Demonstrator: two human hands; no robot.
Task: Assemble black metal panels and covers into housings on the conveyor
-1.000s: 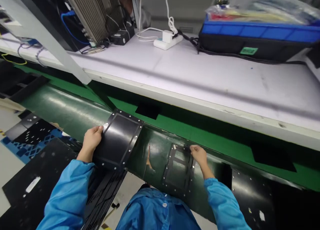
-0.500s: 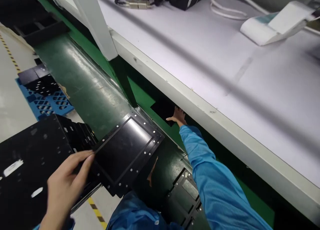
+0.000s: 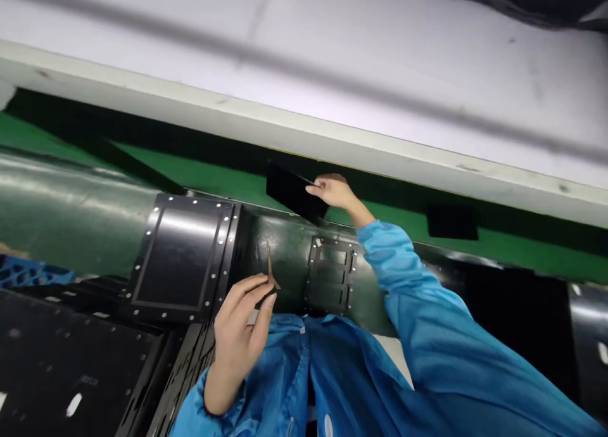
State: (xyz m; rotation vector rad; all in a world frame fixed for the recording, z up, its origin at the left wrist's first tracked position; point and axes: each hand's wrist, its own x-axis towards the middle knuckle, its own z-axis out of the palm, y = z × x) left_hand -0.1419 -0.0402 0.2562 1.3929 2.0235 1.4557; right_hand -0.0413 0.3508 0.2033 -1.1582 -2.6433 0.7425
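Note:
My right hand [image 3: 334,191] pinches the edge of a thin black rectangular panel [image 3: 293,193] below the bench edge. The panel is tilted over the green shelf. My left hand [image 3: 244,335] hovers in front of my body, fingers curved and thumb apart, with nothing visible in it. Just beyond its fingertips is a narrow brown forked shape [image 3: 270,266] on the dark green surface. Left of that hand rests a black framed plate [image 3: 183,250] with light dots along its border. A black plate with cutouts [image 3: 330,275] is between my hands, near my jacket.
The white bench [image 3: 304,57] spans the top, its thick front edge overhanging the green shelf [image 3: 380,210]. Another dark rectangle [image 3: 452,223] is on that shelf at right. Black stacked plates [image 3: 71,354] fill the lower left, near a blue pallet [image 3: 35,271].
The view has swung right. My left hand has let go of the framed plate and moved in front of my body. My right hand has lifted and tilted the black panel off the shelf.

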